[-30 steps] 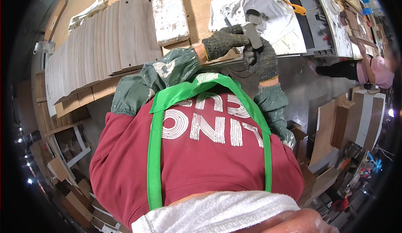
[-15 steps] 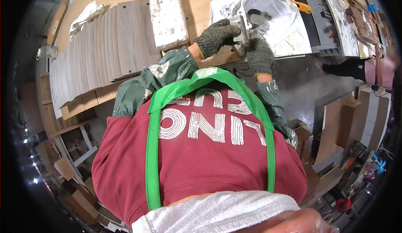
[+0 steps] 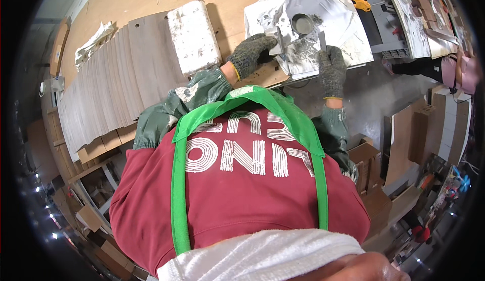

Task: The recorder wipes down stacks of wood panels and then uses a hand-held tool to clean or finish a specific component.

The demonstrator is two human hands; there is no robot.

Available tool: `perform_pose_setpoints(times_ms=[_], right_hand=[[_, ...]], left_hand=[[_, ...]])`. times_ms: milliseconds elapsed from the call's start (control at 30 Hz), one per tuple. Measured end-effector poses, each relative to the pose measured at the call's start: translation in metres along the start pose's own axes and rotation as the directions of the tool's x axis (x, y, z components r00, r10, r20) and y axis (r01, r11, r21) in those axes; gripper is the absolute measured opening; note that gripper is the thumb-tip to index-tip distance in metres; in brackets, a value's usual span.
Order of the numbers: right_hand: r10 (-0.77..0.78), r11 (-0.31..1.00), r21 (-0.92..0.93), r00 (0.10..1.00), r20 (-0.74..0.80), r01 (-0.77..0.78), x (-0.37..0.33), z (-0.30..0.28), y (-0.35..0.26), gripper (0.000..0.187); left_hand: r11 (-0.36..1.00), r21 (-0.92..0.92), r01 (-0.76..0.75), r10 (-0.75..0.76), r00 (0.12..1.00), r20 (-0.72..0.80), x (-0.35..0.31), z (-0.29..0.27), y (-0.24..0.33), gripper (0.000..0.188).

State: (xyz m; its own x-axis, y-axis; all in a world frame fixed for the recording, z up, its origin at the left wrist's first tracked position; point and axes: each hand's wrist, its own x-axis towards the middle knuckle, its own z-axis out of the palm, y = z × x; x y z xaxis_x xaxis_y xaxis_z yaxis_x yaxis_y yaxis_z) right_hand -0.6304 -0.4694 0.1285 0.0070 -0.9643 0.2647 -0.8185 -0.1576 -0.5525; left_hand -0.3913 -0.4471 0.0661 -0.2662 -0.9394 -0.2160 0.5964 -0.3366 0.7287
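Observation:
My left hand (image 3: 251,56), in a dark knitted glove, closes on a flat grey metal-looking piece (image 3: 274,41) at the edge of the smeared white sheet (image 3: 352,31). What kind of tool the piece is I cannot make out. To the right, my right hand (image 3: 332,74) wears a matching glove. Its fingers are closed on a thin flat blade (image 3: 322,40) that points away from me; any handle is hidden in the glove. Between and beyond the hands a small round tin (image 3: 302,24) stands on the sheet, with grey stuff inside and dark smears around it.
A fanned stack of grey wood-look boards (image 3: 113,74) lies at left, beside a white-smeared block (image 3: 194,37). An orange-handled knife (image 3: 356,1) rests at far right. Cartons (image 3: 365,162) stand on the floor at right. Another person in pink (image 3: 459,74) is at the right edge.
My hands have parted: the right has drawn back to the right with the blade, away from the grey piece. My left hand has shifted slightly left, still holding that piece.

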Motion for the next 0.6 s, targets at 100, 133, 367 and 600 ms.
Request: perform_pose_setpoints(times_ms=[100, 133, 367, 600], right_hand=[[-0.077, 0.99, 0.123, 0.989, 0.127, 0.061, 0.023, -0.002, -0.003, 0.018], [-0.04, 0.991, 0.129, 0.991, 0.13, 0.023, 0.031, 0.0, -0.004, 0.019], [-0.267, 0.938, -0.121, 0.901, 0.343, 0.324, 0.074, 0.008, -0.015, 0.027], [-0.256, 0.896, -0.294, 0.928, 0.27, 0.332, 0.081, 0.002, -0.038, 0.03]], left_hand=[[0.935, 0.252, -0.249, 0.246, 0.968, 0.045, 0.011, -0.015, -0.016, 0.021], [0.935, 0.248, -0.252, 0.249, 0.967, 0.045, 0.008, -0.013, -0.011, 0.021], [0.98, -0.106, 0.168, -0.189, 0.953, -0.237, -0.015, 0.028, 0.03, 0.027], [0.621, 0.615, -0.487, 0.517, 0.843, 0.146, -0.012, 0.007, 0.015, 0.028]])
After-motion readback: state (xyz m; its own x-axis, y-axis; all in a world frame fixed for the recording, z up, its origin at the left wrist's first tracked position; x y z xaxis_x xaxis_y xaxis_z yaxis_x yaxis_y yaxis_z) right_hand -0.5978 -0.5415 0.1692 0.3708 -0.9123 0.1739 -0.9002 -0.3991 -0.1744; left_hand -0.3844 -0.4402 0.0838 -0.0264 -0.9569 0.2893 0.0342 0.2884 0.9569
